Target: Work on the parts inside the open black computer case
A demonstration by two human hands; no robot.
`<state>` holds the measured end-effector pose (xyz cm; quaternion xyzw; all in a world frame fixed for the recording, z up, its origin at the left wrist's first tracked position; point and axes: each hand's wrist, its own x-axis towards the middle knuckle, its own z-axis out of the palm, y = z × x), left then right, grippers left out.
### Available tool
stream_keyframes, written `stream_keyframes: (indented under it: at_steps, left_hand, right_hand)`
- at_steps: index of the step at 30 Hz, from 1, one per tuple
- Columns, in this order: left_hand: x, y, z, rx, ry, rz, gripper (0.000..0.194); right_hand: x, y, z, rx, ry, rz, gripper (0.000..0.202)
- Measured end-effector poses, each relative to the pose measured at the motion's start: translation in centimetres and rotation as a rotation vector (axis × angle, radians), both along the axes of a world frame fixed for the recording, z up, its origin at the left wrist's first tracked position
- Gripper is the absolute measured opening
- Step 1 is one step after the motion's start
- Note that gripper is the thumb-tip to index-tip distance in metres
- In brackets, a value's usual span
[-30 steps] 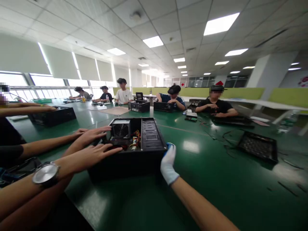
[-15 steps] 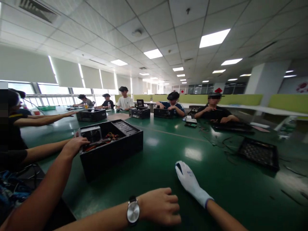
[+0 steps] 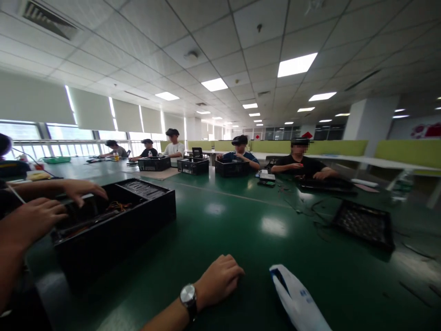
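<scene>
"Where could the left hand pass?"
"Over the green table, to the right of the big black box. A black tray is in the way far right of that box."
"And into the box?"
"Somebody else's hand and one more hand are over its left end. Its near side blocks going in low. Three more boxes stand behind it."

At five o'clock your glove looks matt cloth; at six your watch shines like metal. The tabletop gleams smooth; the computer case at eight looks dull.
</scene>
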<state>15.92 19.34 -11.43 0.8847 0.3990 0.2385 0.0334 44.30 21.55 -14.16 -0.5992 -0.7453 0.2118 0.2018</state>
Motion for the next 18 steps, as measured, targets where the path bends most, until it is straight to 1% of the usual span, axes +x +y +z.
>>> stream_keyframes:
  at_steps: [4, 8, 11, 13, 14, 15, 16, 17, 18]
  left_hand:
    - [-0.1, -0.6, 0.4, -0.056, -0.055, 0.042, 0.027]
    - [0.1, -0.7, 0.4, -0.063, -0.056, 0.050, 0.025]
    - [0.1, -0.8, 0.0, -0.010, -0.031, 0.064, 0.026]
    - [-0.2, -0.4, 0.3, 0.086, -0.004, 0.066, 0.031]
    - [-0.4, 0.2, 0.8, 0.145, 0.013, 0.070, 0.034]
    - [-0.7, 1.0, 1.6, 0.198, 0.030, 0.095, 0.037]
    - [-1.0, 2.1, 2.8, 0.241, 0.044, 0.143, 0.040]
    - [-1.4, 3.4, 4.4, 0.270, 0.052, 0.210, 0.040]
    - [-1.8, 5.0, 6.2, 0.286, 0.051, 0.292, 0.040]
  right_hand:
    - [-0.7, -1.4, 1.8, -0.033, -0.093, 0.064, 0.063]
    - [-1.2, -3.1, 3.2, -0.050, -0.179, 0.132, 0.065]
    - [-1.4, -3.8, 3.7, -0.040, -0.191, 0.161, 0.064]
    - [-1.6, -4.2, 3.8, -0.016, -0.190, 0.172, 0.062]
    - [-1.6, -4.3, 3.8, -0.014, -0.194, 0.173, 0.060]
    - [-1.7, -4.4, 3.9, -0.022, -0.203, 0.174, 0.059]
    - [-1.7, -4.5, 3.9, -0.037, -0.214, 0.178, 0.059]
    - [-1.7, -4.6, 3.9, -0.057, -0.223, 0.187, 0.059]
    - [-1.8, -4.7, 4.0, -0.072, -0.230, 0.200, 0.059]
